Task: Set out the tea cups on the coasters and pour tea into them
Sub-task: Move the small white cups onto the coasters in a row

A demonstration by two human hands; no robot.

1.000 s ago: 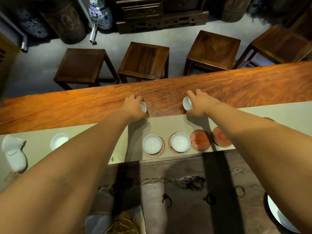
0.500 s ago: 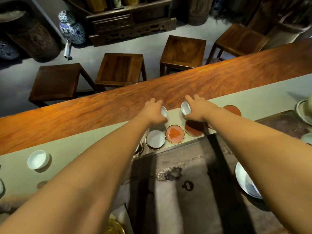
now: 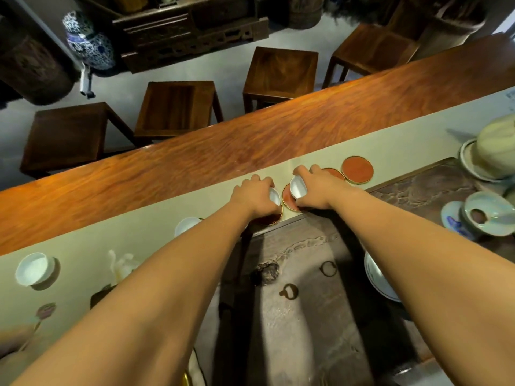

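My left hand [image 3: 255, 197] grips a small white tea cup [image 3: 275, 195] just above a red, gold-rimmed coaster [image 3: 269, 218]. My right hand [image 3: 317, 189] holds a second white cup [image 3: 297, 187], tilted, over the neighbouring coaster [image 3: 288, 200]. Two more red coasters lie to the right: one [image 3: 333, 172] partly under my right hand, one [image 3: 357, 169] bare. Another white cup [image 3: 186, 225] peeks out behind my left forearm. A further cup [image 3: 34, 268] stands far left on the pale runner [image 3: 139, 232].
A dark stone tea tray [image 3: 306, 288] lies near me. A lidded bowl on a saucer [image 3: 486, 215], a pale pot in a dish [image 3: 493, 151] and a white plate [image 3: 376, 277] sit at right. Wooden stools [image 3: 178, 107] stand beyond the table's far edge.
Both hands, each with a cup, drew back from the runner's far edge and came down over the row of coasters. My view swung left, and the gaiwan and pot came into sight.
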